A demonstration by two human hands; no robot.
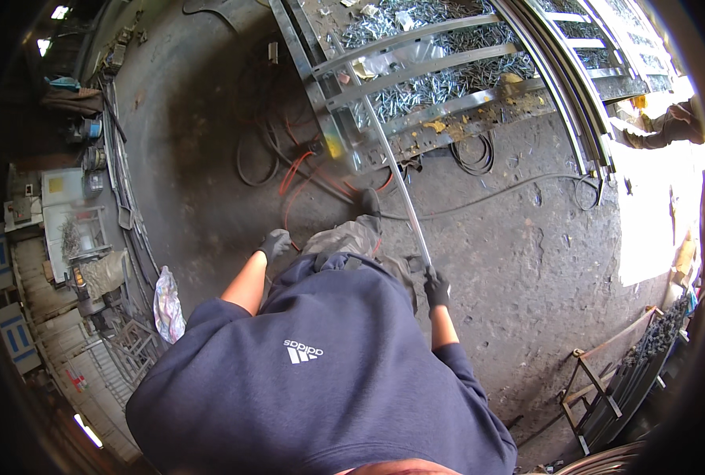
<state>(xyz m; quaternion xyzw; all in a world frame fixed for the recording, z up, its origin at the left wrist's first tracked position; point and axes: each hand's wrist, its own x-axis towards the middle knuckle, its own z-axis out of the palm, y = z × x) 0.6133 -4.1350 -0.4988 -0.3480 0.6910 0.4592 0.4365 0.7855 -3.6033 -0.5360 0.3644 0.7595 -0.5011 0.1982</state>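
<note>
My right hand (437, 288), in a dark glove, is closed round the near end of a long, thin metal bar (396, 170). The bar slants away to the far left, and its far part crosses over a ladder-like metal frame (440, 63). At my left side, my gloved left hand (274, 244) is loosely curled with nothing visible in it. A thin orange hose (291, 176) passes close beside that hand. Under the frame's crosspieces, many small metal pieces (467, 79) cover a worktable (479, 117).
Long metal profiles (562, 79) lie along the frame's right side. Dark hoses (473, 154) coil on the floor near my feet. Metal lengths (119, 158) line the left side. A rusty metal rack (594, 388) stands at the lower right. Another person's arm (669, 127) shows at the far right.
</note>
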